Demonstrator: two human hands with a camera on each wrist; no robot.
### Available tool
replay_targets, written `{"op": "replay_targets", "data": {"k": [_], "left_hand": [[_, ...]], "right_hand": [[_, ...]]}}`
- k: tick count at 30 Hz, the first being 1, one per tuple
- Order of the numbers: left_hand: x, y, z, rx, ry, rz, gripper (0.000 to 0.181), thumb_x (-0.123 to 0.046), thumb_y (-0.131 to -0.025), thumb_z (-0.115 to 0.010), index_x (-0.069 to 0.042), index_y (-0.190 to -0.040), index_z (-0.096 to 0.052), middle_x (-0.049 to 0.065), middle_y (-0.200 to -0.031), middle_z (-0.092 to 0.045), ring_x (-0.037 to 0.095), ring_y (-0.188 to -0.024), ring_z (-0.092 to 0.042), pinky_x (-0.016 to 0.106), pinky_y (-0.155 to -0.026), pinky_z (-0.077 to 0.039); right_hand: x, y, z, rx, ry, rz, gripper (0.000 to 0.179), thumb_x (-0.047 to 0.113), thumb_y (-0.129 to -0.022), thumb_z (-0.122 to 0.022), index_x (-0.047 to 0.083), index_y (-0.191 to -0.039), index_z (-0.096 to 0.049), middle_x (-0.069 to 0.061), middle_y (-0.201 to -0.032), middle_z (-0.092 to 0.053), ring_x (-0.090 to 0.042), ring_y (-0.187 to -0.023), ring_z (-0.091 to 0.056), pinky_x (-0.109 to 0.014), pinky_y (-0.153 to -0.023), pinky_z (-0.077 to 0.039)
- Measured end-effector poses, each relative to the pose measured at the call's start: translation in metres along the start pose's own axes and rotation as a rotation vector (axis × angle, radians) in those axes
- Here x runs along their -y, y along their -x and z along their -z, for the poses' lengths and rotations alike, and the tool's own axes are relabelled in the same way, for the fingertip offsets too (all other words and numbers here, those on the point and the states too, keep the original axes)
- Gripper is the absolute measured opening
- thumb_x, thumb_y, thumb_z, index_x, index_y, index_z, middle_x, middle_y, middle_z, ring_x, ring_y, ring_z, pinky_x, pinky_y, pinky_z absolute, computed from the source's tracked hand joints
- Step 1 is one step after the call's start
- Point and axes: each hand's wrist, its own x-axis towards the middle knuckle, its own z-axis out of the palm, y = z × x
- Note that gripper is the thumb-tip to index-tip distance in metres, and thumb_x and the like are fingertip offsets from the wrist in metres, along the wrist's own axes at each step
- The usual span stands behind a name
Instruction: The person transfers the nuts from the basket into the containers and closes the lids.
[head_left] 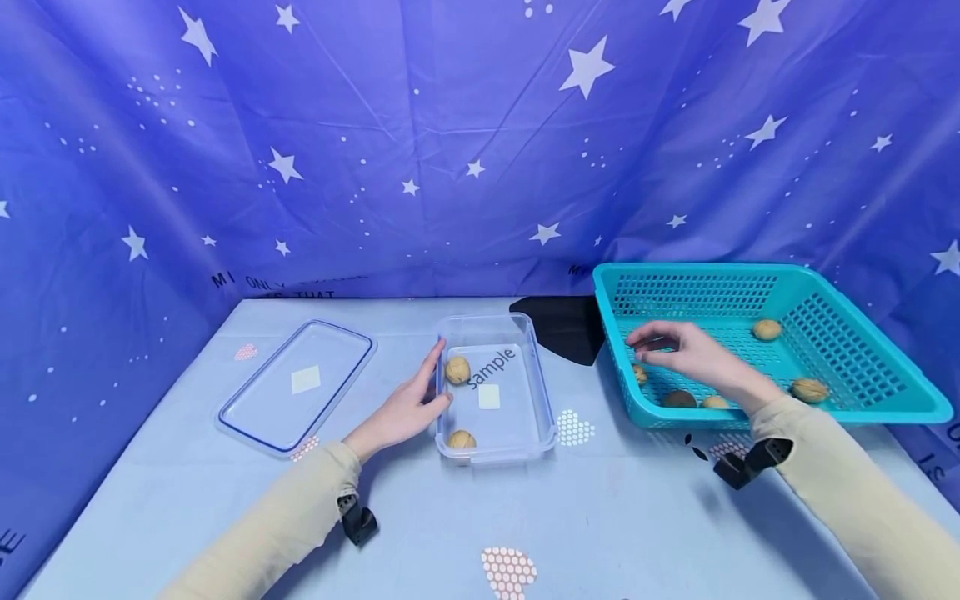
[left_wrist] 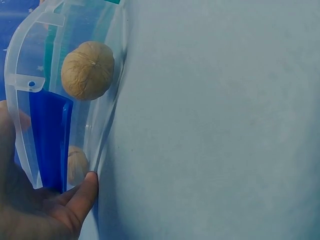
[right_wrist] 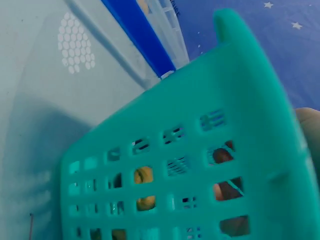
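Note:
My left hand (head_left: 405, 410) rests against the left side of a clear plastic box (head_left: 525, 450), its fingers along the wall. Two walnuts (head_left: 457, 369) lie inside, one near the front left corner; the left wrist view shows a walnut (left_wrist: 88, 70) through the clear side. Over the left part of a teal basket (head_left: 637, 410) hovers my right hand (head_left: 693, 357), fingers bent and thumb apart from them, no nut showing between. Just below its fingertips is a walnut (head_left: 639, 374). In the right wrist view the basket's wall (right_wrist: 170, 145) hides most of this hand.
Also in the basket are a dark brown round item (head_left: 679, 399) and several walnuts (head_left: 810, 390). A clear lid (head_left: 288, 392) with a blue seal lies left of the box. A blue star-patterned curtain (head_left: 450, 125) hangs behind the table (head_left: 600, 525).

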Motion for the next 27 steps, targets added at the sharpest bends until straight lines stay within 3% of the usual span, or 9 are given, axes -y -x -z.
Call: {"op": "replay_targets", "data": {"k": [10, 19, 27], "left_hand": [[0.002, -0.001, -0.001, -0.004, -0.008, -0.004, 0.082, -0.021, -0.095, -0.055, -0.025, -0.157, -0.001, 0.025, -0.154, -0.022, 0.047, -0.129, -0.039, 0.061, -0.103, -0.034], [0.002, -0.001, -0.001, -0.002, 0.002, -0.008, 0.082, -0.022, -0.095, -0.055, -0.024, -0.157, -0.001, 0.025, -0.153, -0.022, 0.047, -0.127, -0.042, 0.06, -0.102, -0.036], [0.002, -0.001, -0.001, 0.001, 0.011, -0.005, 0.082, -0.021, -0.095, -0.055, -0.025, -0.157, -0.001, 0.024, -0.154, -0.021, 0.045, -0.125, -0.045, 0.058, -0.102, -0.037]], "right_hand": [[-0.014, -0.002, -0.006, 0.074, -0.017, -0.069, 0.034, 0.008, -0.095, -0.058, -0.009, -0.125, -0.055, -0.022, -0.12, -0.059, -0.043, -0.113, -0.055, -0.048, -0.089, -0.051], [-0.017, -0.005, -0.009, 0.133, 0.024, -0.071, 0.05, 0.01, -0.094, -0.059, -0.014, -0.135, -0.043, -0.032, -0.133, -0.048, -0.046, -0.121, -0.048, -0.047, -0.093, -0.05], [-0.019, -0.005, -0.01, 0.18, 0.057, -0.091, 0.054, 0.01, -0.093, -0.059, -0.014, -0.137, -0.041, -0.033, -0.135, -0.045, -0.049, -0.122, -0.045, -0.052, -0.095, -0.047]]}}
